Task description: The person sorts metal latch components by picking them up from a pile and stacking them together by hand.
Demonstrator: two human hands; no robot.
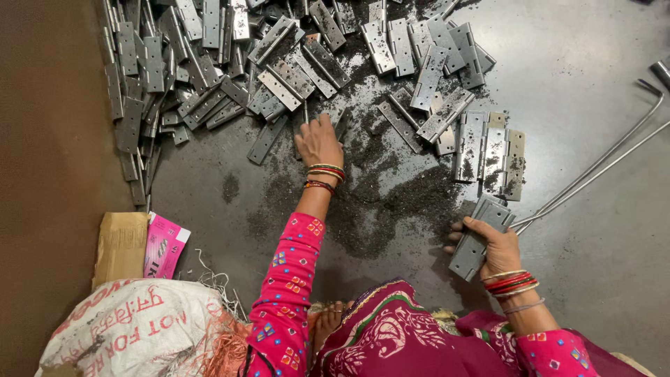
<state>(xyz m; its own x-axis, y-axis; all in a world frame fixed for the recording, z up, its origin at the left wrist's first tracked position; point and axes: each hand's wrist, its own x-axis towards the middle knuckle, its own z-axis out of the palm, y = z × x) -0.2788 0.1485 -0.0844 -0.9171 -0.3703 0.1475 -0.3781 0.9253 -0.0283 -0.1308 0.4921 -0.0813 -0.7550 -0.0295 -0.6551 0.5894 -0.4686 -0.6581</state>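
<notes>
1. The left hand reaches forward across the dark, grit-strewn metal floor to the near edge of the big loose heap of flat grey steel hinges; its fingers point into the pile and touch a hinge there, but whether they pinch it I cannot tell — the fingertips are hidden.
2. The right hand is curled shut around a stack of folded grey hinges, gripped near the body.
3. A short row of opened hinges lies side by side just beyond that hand; they look deliberately laid out, apart from the heap.
4. Two long bent steel rods lie to the right; a printed white sack and a pink carton sit at the left.
</notes>
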